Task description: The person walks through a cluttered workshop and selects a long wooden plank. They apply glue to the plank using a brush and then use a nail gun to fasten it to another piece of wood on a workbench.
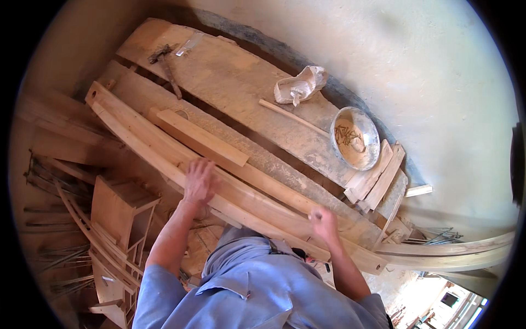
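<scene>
A long, gently curved wooden piece (257, 202) lies slantwise across the workbench in front of me, with a hole near its far-left end. My left hand (200, 180) rests over this piece left of its middle, palm down and fingers stretched. Farther right, my right hand (324, 222) is at the piece's far edge with its fingers curled together. Whatever those fingers may hold is too small or hidden to make out. Just beyond the curved piece, a straight wooden strip (203, 137) lies alongside it.
On the dusty bench (235, 71) are a hammer (169, 74), a stick (293, 117), a crumpled pale bag (301, 86) and a metal bowl (375, 142) of nails and powder. Offcuts (378, 178) lie at its right end. Wooden frames (113, 211) and metal clamps (66, 255) stand at left.
</scene>
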Demonstrator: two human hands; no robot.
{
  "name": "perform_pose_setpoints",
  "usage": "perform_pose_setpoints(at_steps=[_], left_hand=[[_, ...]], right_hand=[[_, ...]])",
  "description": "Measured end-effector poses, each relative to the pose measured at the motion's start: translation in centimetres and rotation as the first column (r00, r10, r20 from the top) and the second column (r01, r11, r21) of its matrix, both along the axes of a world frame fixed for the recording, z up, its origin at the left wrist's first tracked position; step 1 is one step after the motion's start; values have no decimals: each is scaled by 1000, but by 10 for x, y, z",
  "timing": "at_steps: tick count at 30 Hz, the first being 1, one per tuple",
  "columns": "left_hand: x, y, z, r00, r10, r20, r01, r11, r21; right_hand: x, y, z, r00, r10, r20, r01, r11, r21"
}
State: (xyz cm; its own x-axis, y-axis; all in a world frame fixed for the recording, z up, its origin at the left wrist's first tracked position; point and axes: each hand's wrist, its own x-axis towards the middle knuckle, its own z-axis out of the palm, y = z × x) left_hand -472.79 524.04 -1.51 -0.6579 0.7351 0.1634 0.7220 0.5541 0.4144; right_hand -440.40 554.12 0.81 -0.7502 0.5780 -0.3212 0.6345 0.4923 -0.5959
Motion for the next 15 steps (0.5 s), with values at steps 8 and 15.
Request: perform_pose_setpoints(at_steps=[8,15], left_hand=[[-14,-1,-15,966,259,-1,-259,965,-28],[-23,-1,-15,959,268,91,-260,962,-86]], right_hand=[[-276,82,-30,985,84,-150,-17,917,399],[-388,117,-46,991,131,32,-130,865,484]])
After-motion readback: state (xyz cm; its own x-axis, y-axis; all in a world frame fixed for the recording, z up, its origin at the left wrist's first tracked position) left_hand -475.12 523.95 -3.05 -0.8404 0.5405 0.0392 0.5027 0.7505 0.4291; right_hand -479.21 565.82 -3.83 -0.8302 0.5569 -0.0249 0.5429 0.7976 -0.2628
